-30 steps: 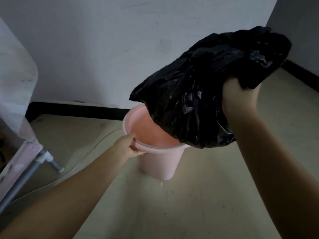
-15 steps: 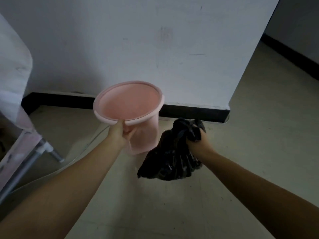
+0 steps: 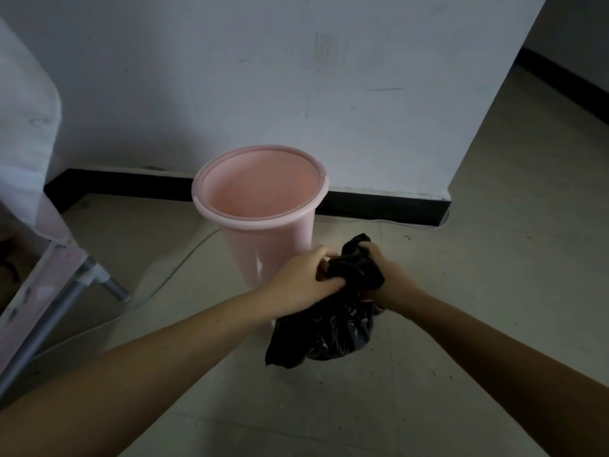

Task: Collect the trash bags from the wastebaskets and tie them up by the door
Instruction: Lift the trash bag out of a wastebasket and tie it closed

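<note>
- Both hands grip black trash bag (image 3: 329,328) neck, near side of pink bin (image 3: 263,209): left hand (image 3: 304,282), right hand (image 3: 384,277).
- Bin sits bagless.
- Advice: bunch neck tight w/ both fists, leave slack for knot.

A thin cable (image 3: 184,258) crosses the floor (image 3: 461,291) beside a metal leg (image 3: 112,286).

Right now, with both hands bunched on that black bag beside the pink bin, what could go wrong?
1. The black trash bag is held only at its gathered neck by the left hand and right hand; thin plastic might tear or slip, spilling the contents.
2. The pink wastebasket stands unheld just behind the hands; a swing of the bag might tip it.
3. A pale cable lies on the floor by the bin, a possible trip hazard.
</note>
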